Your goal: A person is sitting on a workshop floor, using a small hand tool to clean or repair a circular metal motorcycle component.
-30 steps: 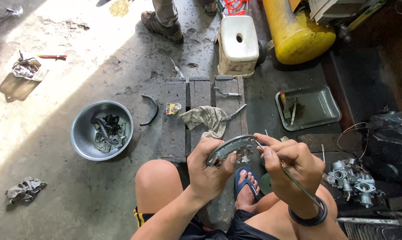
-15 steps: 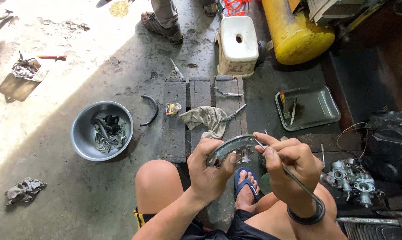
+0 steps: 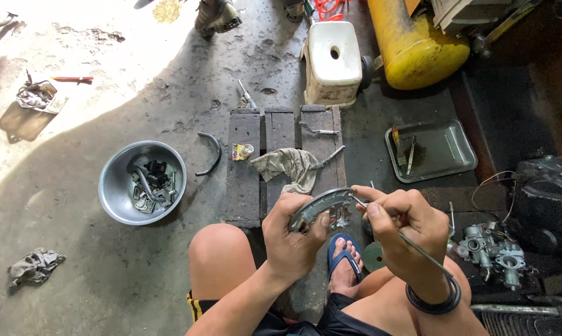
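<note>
- Pallet [image 3: 280,130] of dark wooden slats is serving as your landmark: you are sitting at its near end, holding the work just above that near edge.
- Brake shoe [image 3: 321,204], the curved grey piece, is sitting clamped in your left hand [image 3: 291,239], fingers closed around its lower end; you are better off keeping that grip firm so that the arc is not twisting.
- Right hand [image 3: 405,225] is pinching a thin metal pick [image 3: 363,203] closed between thumb and fingers, its tip touching the shoe's upper end; try working it in short, light strokes.
- Grey rag [image 3: 288,165] is lying on the pallet's near half, within reach for wiping.
- Steel bowl [image 3: 115,180] of parts is sitting left of the pallet, and a flat metal tray [image 3: 446,149] right of it.
</note>
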